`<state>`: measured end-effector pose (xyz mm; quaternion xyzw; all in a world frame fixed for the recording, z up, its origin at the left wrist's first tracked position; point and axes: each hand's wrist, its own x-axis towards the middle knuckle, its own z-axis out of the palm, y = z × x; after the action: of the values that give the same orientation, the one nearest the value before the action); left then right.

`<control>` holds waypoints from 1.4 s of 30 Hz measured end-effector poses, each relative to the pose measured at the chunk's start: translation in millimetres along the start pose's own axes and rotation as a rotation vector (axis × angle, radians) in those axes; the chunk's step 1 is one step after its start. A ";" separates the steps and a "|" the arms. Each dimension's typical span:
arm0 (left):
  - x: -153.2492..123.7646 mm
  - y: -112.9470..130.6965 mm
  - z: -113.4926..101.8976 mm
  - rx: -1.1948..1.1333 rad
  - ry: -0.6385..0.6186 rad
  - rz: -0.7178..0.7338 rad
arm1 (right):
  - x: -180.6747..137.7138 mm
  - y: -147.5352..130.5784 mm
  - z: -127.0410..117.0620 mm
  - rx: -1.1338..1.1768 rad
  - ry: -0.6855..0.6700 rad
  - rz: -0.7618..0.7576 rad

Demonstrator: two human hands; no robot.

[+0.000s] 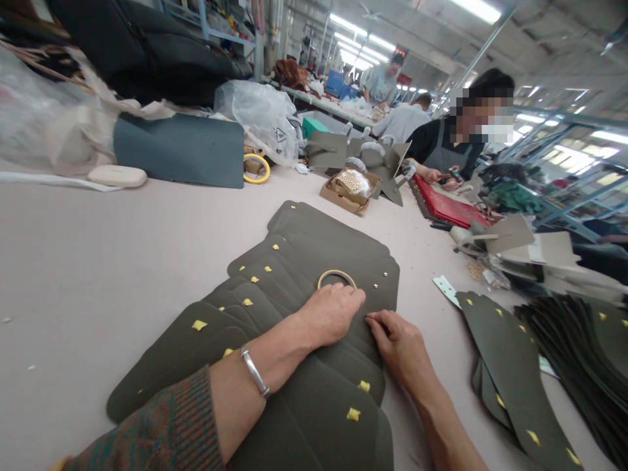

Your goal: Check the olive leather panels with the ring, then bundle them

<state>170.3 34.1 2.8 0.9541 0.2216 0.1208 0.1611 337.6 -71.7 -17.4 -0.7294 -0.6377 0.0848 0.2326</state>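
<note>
Several dark olive leather panels (314, 248) with small yellow tape squares lie fanned out on the table in front of me. My left hand (330, 313) rests closed on the top panel, its fingers curled around a roll of yellow tape (336, 277). My right hand (400, 343) is beside it, fingertips pinched together at the panel's surface near two small metal studs (380, 280); what it pinches is too small to make out. A silver bangle (255, 371) is on my left wrist.
More olive panels (510, 366) are stacked at the right. A cardboard box of gold hardware (350, 186), another yellow tape roll (256, 169), a plastic bag (265, 118) and grey pieces sit farther back. A person in an apron (451, 154) works at a red mat (444, 206).
</note>
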 end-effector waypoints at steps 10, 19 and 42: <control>-0.3 -1.7 4.6 -0.011 0.028 0.008 | -11.1 10.9 -12.2 0.116 0.032 -0.037; -1.3 -1.6 -0.5 -0.068 0.065 0.036 | 2.8 8.0 -8.4 -0.059 -0.068 -0.151; -2.6 5.4 -5.4 -0.241 0.141 0.061 | 6.7 -25.2 -21.9 0.279 0.212 -0.186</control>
<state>168.5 29.7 9.4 0.9232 0.1871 0.2182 0.2550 325.5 -68.3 14.2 -0.6330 -0.6563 0.0730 0.4041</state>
